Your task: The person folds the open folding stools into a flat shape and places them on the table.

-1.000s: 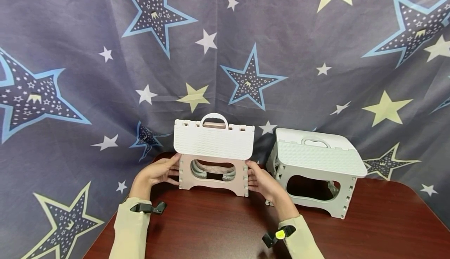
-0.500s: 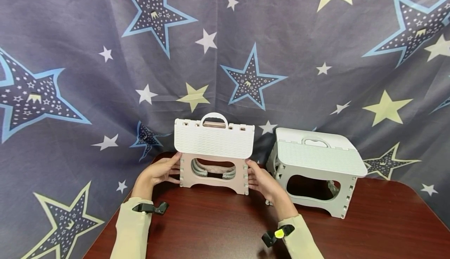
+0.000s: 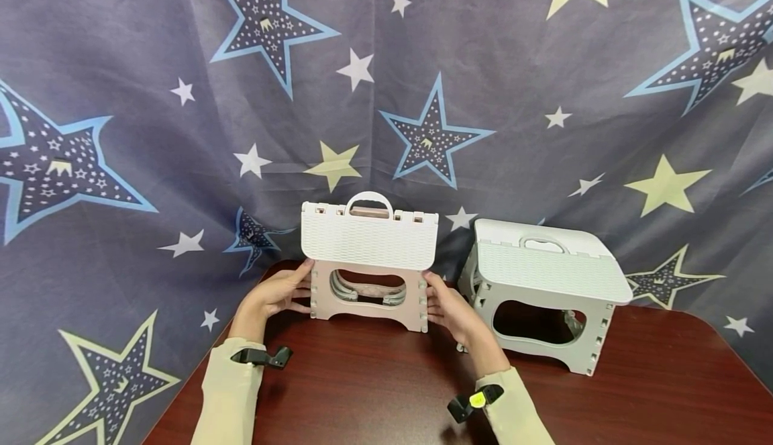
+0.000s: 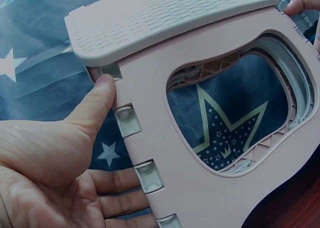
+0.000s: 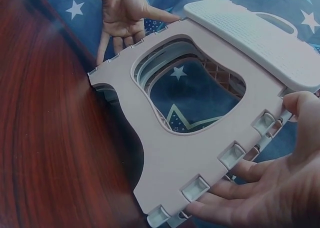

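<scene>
Fingers (image 4: pixel 125 180) of left hand (image 3: pixel 274 295) & right hand (image 3: pixel 449 311) are laid nearly straight vs. the side edges of the pink folding stool (image 3: pixel 368 257), held upright on the dark wood counter (image 3: pixel 374 391), w/ grey stool (image 3: pixel 543 290) just beside, star-print cloth (image 3: pixel 151 129) hung behind.

The pink folding stool (image 3: pixel 368 277) looks like matt moulded plastic, its white seat finely ribbed; the grey stool (image 3: pixel 543 290) at 3 o'clock matches. The table (image 3: pixel 386 391) is glossy dark wood, the star-printed backdrop (image 3: pixel 181 129) soft creased cloth
</scene>
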### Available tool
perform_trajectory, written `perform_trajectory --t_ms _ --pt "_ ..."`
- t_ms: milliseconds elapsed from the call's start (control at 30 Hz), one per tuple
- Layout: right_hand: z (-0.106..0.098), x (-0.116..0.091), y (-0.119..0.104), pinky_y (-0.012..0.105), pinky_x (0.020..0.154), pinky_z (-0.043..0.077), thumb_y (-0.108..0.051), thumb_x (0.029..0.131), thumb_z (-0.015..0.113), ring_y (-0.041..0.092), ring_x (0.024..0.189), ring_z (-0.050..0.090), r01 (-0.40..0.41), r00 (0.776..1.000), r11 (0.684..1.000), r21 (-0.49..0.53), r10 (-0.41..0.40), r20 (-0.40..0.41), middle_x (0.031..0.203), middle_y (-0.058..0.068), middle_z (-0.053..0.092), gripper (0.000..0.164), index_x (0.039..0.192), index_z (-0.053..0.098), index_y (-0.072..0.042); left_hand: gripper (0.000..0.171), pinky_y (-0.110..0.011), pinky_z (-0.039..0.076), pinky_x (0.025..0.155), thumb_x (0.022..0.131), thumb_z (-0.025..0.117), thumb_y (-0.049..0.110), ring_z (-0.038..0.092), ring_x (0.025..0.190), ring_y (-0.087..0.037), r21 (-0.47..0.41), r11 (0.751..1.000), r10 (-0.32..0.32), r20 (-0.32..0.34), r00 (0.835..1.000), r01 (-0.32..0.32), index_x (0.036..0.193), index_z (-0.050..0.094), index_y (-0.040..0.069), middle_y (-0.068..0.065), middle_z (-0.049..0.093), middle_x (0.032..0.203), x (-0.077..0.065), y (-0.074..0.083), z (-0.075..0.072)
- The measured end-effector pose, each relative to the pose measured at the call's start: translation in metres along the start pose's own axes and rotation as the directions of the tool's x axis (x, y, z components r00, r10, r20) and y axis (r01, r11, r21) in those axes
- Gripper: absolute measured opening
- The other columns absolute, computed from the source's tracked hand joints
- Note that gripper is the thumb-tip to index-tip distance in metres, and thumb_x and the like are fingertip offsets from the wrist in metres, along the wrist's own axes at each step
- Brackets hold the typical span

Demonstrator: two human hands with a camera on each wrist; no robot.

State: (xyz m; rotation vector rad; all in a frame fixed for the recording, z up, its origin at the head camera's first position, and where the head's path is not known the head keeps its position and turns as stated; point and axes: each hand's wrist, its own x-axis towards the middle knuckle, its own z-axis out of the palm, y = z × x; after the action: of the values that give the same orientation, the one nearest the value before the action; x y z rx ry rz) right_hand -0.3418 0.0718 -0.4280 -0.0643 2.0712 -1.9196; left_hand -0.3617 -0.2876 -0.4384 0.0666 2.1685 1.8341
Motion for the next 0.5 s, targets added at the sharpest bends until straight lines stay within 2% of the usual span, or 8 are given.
perform_trajectory --t_ms 300,500 --pt "0.0015 0.0021 -0.0001 0.046 0.101 0.05 -0.051 0.1 0.045 0.027 0.101 0.055 0.0 1.0 1.0 0.005 0.0 -0.015 0.114 0.019 0.058 0.076 0.137 0.046 0.015 0.083 -0.055 0.058 0.094 0.105 0.039 0.059 0.059 0.122 -0.035 -0.009 1.0 -0.009 -0.023 1.0 0.009 0.143 0.042 -0.015 -0.026 0.055 0.136 0.0004 0.0012 0.0029" --pt "0.002 0.0033 0.0005 0.046 0.101 0.05 -0.051 0.1 0.045 0.026 0.1 0.055 0.0 1.0 1.0 0.017 0.001 -0.021 0.11 0.016 0.057 0.074 0.135 0.046 0.015 0.081 -0.056 0.058 0.093 0.105 0.039 0.058 0.062 0.116 -0.031 -0.017 1.0 -0.004 -0.034 0.999 0.003 0.142 0.044 -0.014 -0.023 0.058 0.132 0.002 -0.0001 0.0023"
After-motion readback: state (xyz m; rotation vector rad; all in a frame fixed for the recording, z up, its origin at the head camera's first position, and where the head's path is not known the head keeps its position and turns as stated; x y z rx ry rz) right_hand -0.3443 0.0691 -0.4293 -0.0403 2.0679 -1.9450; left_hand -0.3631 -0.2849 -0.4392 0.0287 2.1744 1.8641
